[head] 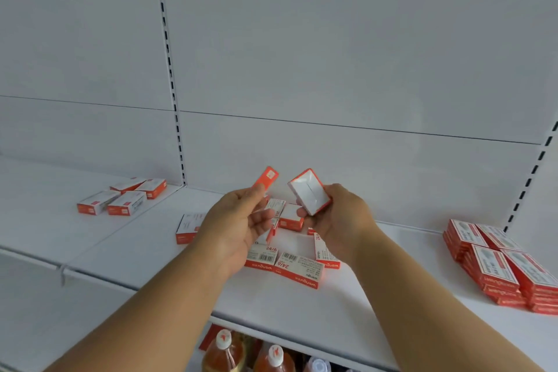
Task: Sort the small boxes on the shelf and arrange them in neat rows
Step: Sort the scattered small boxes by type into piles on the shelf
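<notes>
Small boxes: two lifted at frame centre, above the loose scatter [290, 254] on the white shelf [302, 305]. Left hand [238, 220] pinching a thin orange box [267, 177] by its lower end between thumb and fingers, long axis tilted up and to the right, edge-on to the camera. Right hand [335, 217] curled round a white-faced, orange-rimmed box [309, 192], broad face turned up and left, long axis leaning toward the upper left. Tops of the two held boxes near each other, not touching.

Neat stacked rows [501, 269] at the right edge of the frame, well apart from both hands, long axes running from the back panel toward the shelf's front lip. Right hand the nearer of the two to those rows; probably a turn needed first, to bring its box into line with them. Smaller group [120, 196] at centre left, nearer the left hand. Bottles [247, 353] at bottom centre, on the level below.
</notes>
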`<state>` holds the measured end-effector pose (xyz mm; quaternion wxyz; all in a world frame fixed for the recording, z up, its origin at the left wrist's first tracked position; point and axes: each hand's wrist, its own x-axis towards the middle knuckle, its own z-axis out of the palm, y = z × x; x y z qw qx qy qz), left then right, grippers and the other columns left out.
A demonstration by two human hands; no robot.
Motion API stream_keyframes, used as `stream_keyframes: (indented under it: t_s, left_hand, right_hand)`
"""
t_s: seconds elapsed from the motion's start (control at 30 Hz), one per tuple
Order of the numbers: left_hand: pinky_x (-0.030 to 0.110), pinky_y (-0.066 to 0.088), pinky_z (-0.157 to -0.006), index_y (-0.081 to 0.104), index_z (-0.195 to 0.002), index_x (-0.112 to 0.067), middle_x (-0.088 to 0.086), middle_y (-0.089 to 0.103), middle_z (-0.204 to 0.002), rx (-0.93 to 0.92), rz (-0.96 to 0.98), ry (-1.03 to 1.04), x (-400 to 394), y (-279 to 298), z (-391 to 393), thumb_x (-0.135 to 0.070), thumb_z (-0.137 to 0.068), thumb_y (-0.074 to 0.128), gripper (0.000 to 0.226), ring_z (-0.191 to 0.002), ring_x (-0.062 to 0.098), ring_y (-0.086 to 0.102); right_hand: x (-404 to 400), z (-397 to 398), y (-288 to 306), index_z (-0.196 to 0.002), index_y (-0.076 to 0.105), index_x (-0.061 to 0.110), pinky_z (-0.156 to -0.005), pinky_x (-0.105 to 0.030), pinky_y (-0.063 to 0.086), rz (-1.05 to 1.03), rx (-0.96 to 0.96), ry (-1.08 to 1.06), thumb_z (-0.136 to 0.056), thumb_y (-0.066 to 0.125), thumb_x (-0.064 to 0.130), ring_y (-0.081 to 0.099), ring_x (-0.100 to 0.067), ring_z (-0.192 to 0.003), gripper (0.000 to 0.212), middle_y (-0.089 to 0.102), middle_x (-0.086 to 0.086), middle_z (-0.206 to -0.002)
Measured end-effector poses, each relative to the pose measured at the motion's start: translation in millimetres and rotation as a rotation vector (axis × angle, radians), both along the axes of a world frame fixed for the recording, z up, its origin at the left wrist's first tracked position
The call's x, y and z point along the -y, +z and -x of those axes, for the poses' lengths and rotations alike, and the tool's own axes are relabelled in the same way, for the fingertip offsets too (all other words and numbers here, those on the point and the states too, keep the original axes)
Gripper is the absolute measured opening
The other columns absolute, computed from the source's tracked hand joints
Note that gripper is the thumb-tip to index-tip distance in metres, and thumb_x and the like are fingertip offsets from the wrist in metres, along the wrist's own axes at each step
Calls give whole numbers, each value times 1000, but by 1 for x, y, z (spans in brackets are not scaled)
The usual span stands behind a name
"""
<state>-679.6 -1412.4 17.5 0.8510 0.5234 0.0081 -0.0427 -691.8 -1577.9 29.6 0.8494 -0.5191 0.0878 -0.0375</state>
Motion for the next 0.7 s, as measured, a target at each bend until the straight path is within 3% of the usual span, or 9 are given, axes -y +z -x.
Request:
stream_keyframes:
  t_s: [0.07, 0.17, 0.33, 0.5, 0.57, 0.7]
  left_hand:
    - [28, 52, -59, 66, -106, -8, 13, 67, -91, -65, -33, 49, 4, -3, -4, -41, -88, 67, 37, -69, 15, 61]
    - [29, 49, -60, 67, -102, -9, 12, 67, -87, -112, -84, 110, 6, -5, -6, -52, -92, 58, 45, -72, 17, 58]
    - [29, 51, -59, 65, -102, -9, 6, 69, -68, -54, -81, 113, -6, -3, -5, -40, -100, 50, 34, -62, 15, 61]
    - [32, 58, -57, 60, -113, -6, 19, 73, -97, -83, 145, -92, -36, 12, -11, -39, -104, 40, 39, -80, 26, 71]
    - [30, 59, -56, 59, -116, -6, 22, 72, -101, -92, 243, -194, -56, 17, -18, -39, -104, 38, 41, -79, 26, 71]
    - [31, 60, -63, 63, -114, 0, 19, 68, -92, -80, 328, -300, -110, 21, -41, -23, -88, 62, 34, -75, 27, 67]
  right_hand:
    - [2, -1, -1, -119, 57, -3, -54, -32, 46, -92, -2, 64, -103, 39, 26, 62, -27, -64, 37, 65, -24, -92]
    - [5, -1, -2, -123, 55, -1, -61, -33, 57, -177, 27, 144, -101, 49, 30, 69, -31, -82, 38, 65, -28, -109]
    - [4, 5, 5, -121, 56, -1, -68, -33, 60, -211, 59, 287, -101, 47, 26, 70, -31, -85, 35, 70, -27, -103]
    - [-22, 1, 14, -120, 57, -5, -68, -34, 58, -103, 75, 290, -92, 59, 17, 69, -29, -80, 35, 68, -19, -92]
    - [-42, -5, 18, -118, 58, -3, -66, -34, 58, -78, 105, 273, -83, 65, 9, 68, -29, -79, 37, 62, -18, -89]
    - [-102, -24, 21, -100, 63, -2, -60, -27, 51, 30, 148, 207, -90, 60, 4, 59, -18, -67, 12, 57, -15, -86]
